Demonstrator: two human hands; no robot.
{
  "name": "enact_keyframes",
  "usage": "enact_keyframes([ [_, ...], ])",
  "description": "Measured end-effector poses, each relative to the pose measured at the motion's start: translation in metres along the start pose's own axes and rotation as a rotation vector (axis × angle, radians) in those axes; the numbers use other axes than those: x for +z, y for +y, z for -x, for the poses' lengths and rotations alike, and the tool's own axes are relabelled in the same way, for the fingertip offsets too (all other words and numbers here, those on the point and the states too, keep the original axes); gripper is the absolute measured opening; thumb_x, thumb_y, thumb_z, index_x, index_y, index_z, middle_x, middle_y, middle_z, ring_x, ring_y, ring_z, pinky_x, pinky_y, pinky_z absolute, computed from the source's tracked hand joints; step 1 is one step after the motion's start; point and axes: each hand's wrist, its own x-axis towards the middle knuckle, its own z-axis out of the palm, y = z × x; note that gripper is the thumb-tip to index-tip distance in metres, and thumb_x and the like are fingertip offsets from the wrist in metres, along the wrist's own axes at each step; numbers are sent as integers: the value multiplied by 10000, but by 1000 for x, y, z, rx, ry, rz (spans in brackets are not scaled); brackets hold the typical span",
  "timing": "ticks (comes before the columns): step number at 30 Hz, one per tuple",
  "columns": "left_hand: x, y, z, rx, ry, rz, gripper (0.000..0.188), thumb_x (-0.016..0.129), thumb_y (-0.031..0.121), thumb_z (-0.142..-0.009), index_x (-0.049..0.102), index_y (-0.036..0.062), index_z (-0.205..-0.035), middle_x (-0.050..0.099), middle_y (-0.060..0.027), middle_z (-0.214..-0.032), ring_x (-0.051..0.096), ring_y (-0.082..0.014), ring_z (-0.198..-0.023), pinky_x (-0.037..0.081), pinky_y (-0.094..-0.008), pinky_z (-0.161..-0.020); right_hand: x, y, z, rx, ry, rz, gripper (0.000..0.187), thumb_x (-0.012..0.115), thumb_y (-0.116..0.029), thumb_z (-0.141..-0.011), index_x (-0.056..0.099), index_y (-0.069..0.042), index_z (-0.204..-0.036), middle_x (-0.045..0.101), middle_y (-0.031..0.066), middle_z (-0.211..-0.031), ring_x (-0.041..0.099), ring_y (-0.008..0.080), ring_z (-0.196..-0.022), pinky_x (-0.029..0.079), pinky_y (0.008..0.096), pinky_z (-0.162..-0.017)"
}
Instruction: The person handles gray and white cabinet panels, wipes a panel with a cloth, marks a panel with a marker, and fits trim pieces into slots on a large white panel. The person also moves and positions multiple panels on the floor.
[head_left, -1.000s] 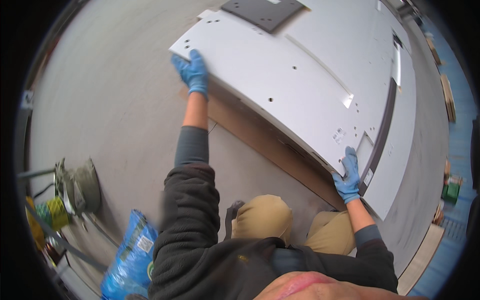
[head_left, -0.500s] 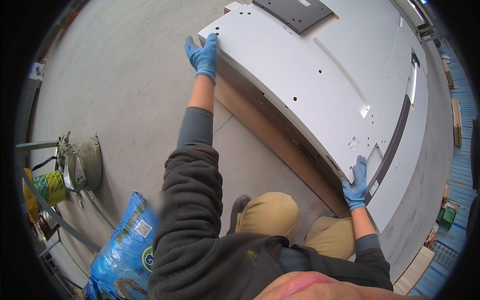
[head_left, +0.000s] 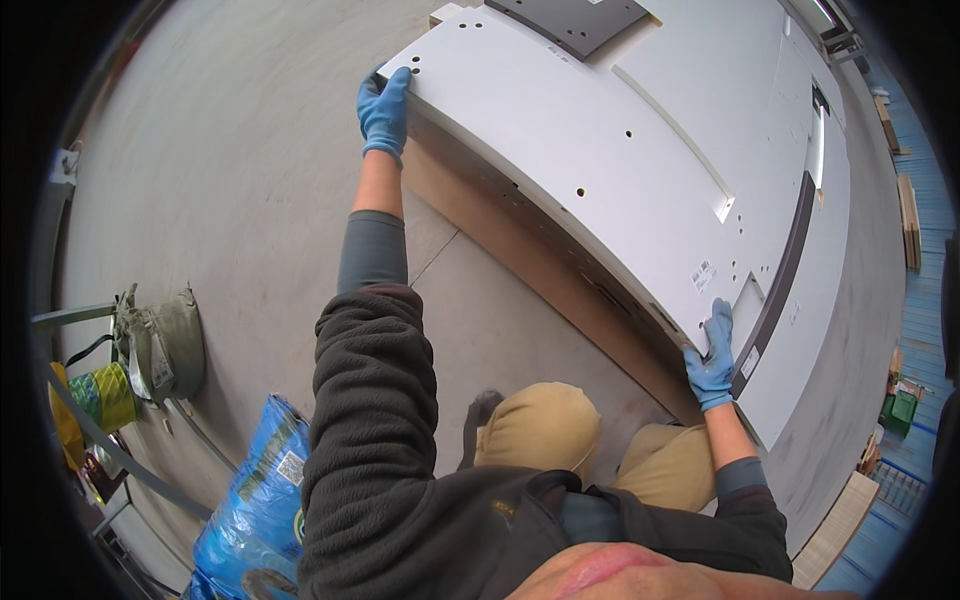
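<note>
And there's your grey floor (head_left: 240, 200), spread wide beneath you, carrying the brown board (head_left: 480, 215) that shows under your layered white panels (head_left: 530, 130) out front.

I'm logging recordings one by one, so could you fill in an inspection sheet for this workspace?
Surface: smooth grey floor, crossed by a thin dark line.
Things in hand: flat white panel with round holes; dark grey flat panel at its far side; flat brown board lower along its near side.
Clutter: crumpled blue plastic sack and olive-green fabric bag, lower left.
Grippers: left hand, blue-gloved, fingers at the white panel's far-left corner; right hand, blue-gloved, fingers on its near corner.
Cables: short black curved strip by the bag; cable or strap, cannot tell.
Surroundings: blue ribbed surface and pale flat wooden board at right.
</note>
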Motion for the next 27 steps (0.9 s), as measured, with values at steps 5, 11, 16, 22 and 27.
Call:
enact_keyframes([
  [5,-5,-8,-10,-7,-10,-30,529,864,282,-854,692,0,-1267,721,-78,-1088,660,-181,-955,539,-325,-897,-2,-4,-5,-30,14,0,664,751,-40,-816,552,-41,-1449,454,265,-1622,370,483,-1534,315,534,-1260],
  [11,-17,-24,-23,81,-159,77,280,809,235,-941,773,46,-1144,734,-2,-997,626,-107,-858,490,-281,-772,-7,-14,-11,-49,36,20,665,781,-6,-780,575,-43,-1411,490,254,-1594,397,476,-1521,356,511,-1245],
  [16,-17,-30,-29,19,-133,158,322,823,230,-942,718,7,-1149,723,-62,-1081,646,-141,-941,533,-330,-858,-19,-26,-16,29,16,94,626,828,-121,-757,591,-29,-1330,545,212,-1541,474,446,-1464,414,486,-1207],
  [22,-31,-22,-18,80,-91,-94,453,732,412,-1004,727,-21,-1138,718,-65,-1067,618,-166,-934,510,-335,-876,-57,-22,-6,-42,-62,158,705,825,-335,-803,581,-30,-1390,520,203,-1568,500,424,-1443,434,500,-1188],
  [27,-54,-13,44,210,-11,-359,498,714,419,-1011,713,-53,-1172,715,-97,-1103,606,-196,-977,499,-349,-921,-118,10,54,38,-22,392,796,838,-343,-758,556,-37,-1436,503,167,-1598,484,385,-1467,404,503,-1212],
])
